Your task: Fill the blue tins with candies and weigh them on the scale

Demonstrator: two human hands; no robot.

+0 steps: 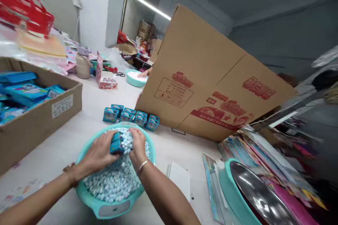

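A turquoise basin [87,197] full of small pale blue pellets [113,182] stands on the table before me. Over the pellets, my left hand [101,151] is closed around a small blue printed box [116,143], tilted toward the right. My right hand [137,146] is beside it at the basin's right, fingers curled against a heap of pellets near the box's open side. Its fingertips are partly hidden. Just behind the basin, several small blue boxes [126,116] stand in a cluster.
A cardboard box [63,93] of blue packets is at left. A large cardboard sheet [200,77] leans beyond the basin. At right lie a white flat object [179,179] and a steel bowl [261,190] in a turquoise basin. Another person's hand [145,73] touches a farther basin [134,81].
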